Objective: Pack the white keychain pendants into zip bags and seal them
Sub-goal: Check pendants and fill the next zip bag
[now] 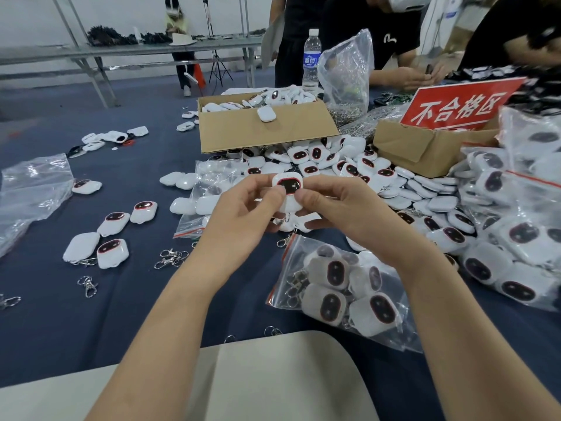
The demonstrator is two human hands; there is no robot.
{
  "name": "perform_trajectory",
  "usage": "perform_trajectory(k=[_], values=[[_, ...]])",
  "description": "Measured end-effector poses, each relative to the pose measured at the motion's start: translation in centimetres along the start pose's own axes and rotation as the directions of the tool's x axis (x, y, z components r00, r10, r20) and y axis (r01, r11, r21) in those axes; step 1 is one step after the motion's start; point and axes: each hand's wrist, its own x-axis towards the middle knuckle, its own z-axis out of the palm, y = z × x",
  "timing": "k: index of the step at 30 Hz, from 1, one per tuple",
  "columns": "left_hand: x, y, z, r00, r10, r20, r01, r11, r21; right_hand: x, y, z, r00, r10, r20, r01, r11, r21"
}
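the lower half of the held pendant [289,187] is hidden behind both thumbs, and what lies under it in the palms is hard to make out. the left hand [239,214] and right hand [340,211] pinch it from either side, thumbs on its face, fingers curled behind, above the middle of the table [76,329]. it is white and rounded, with a dark glossy oval ringed in red. a zip bag [299,253] full of pendants lies near the table's right edge, partly covered by the right forearm.
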Motion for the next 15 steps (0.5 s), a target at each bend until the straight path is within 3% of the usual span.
perform_trajectory(k=[15], values=[[-0.05,0.38,-0.4,1.0,0.02,0.019,-0.022,0.997,0.08,0.55,0.8,0.05,1.0,-0.023,0.011,0.023,1.0,-0.014]])
